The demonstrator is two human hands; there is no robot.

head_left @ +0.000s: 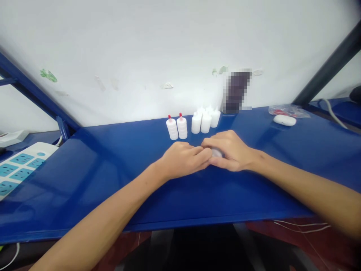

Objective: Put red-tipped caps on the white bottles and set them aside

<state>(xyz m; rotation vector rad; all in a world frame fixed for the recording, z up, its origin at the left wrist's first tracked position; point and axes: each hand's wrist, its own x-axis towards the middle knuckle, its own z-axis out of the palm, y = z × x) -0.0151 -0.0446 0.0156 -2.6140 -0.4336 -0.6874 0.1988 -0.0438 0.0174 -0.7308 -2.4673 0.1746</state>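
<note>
Both my hands meet at the middle of the blue table (84, 177). My right hand (229, 150) is wrapped round a small white bottle (217, 153), of which only a sliver shows between the fingers. My left hand (183, 160) is closed, its fingertips pressed against that same bottle from the left. Just behind my hands stand two white ribbed bottles with red caps (177, 128), and to their right a cluster of several white bottles without caps (205, 119).
A white earbud case (284, 120) and a clear bag with red bits (287, 110) lie at the back right. A white power strip (19, 167) sits at the far left. A white wall closes the back; dark frame bars slant at both sides.
</note>
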